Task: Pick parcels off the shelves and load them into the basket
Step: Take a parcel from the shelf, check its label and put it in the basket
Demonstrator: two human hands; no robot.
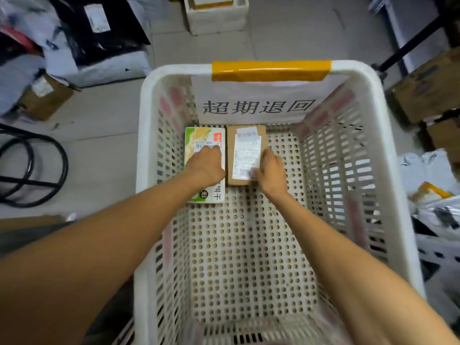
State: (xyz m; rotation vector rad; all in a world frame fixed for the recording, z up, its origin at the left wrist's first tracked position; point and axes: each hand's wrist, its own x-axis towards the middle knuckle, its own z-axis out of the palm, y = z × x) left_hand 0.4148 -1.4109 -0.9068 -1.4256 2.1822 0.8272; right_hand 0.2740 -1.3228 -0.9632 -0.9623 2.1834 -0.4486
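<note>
The basket point(348, 67) is standing on the floor, white and perforated, with yellow tape point(271, 69) wrapping its far rim and a printed sign point(258, 105) hanging inside the far wall. Two parcels are lying flat on the basket floor against that far wall: a green box point(199, 138) at the left and a brown carton point(245, 150) just to its right, the two sitting side by side and touching or nearly so. The left hand point(206, 165) is lying palm-down on the green box; whether the thumb is hooking its right edge is hidden, so its grip cannot be told. The right hand point(270, 170) is gripping the carton at its near right corner, thumb on the label and fingers running along the right side. Loading appears to be at an early stage, with most of the basket floor showing bare. Risks, as judged: the thumb is bearing on the label and may be creasing or lifting it; fingers withdrawing between the two parcels may be dragging one askew; and with so much bare floor, both parcels may be sliding once the basket is moved.
</note>
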